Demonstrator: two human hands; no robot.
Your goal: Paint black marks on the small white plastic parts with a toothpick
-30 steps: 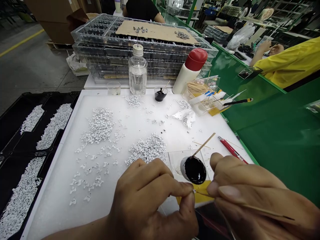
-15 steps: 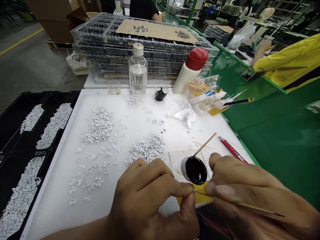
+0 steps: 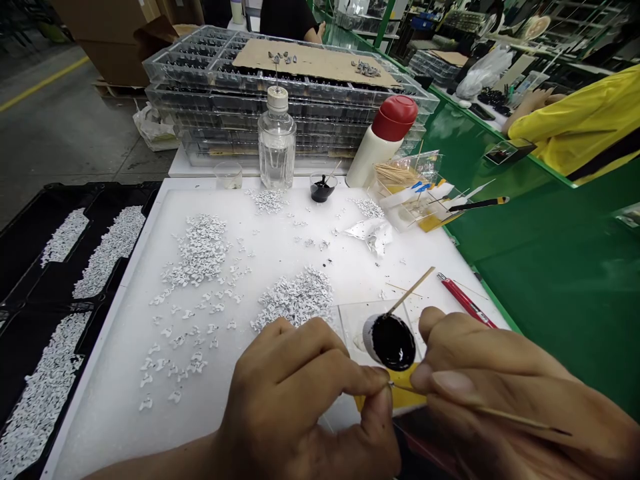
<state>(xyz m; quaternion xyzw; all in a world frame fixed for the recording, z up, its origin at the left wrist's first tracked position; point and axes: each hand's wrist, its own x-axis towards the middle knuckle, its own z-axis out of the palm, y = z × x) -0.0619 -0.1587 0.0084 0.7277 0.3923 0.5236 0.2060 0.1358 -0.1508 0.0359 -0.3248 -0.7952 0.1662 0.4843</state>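
Between thumb and forefinger, my left hand (image 3: 310,393) pinches a tiny part, mostly hidden by the fingertips. My right hand (image 3: 505,387) is closed around a thin wooden stick (image 3: 510,418), like a toothpick with a dark end; its other tip meets the pinched part. Just beyond both hands, a small cup of black paint (image 3: 394,342) sits tilted, with another wooden stick (image 3: 411,290) leaning out of it. A heap of small white parts (image 3: 295,297) lies past my left knuckles. Under the cup are a clear plate and a yellow piece (image 3: 400,397).
More white parts (image 3: 197,250) are spread over the white board (image 3: 125,333). Black trays (image 3: 55,287) of parts stand at left. Behind are a clear bottle (image 3: 277,147), a red-capped flask (image 3: 383,140) and stacked clear trays (image 3: 225,107). A red pen (image 3: 465,300) lies right. A person in yellow sits beyond the green partition.
My hands hold nearly the same pose, with the stick's tip still at the pinched part. The view has shifted very slightly. Beyond the partition, the person in yellow has moved a hand.
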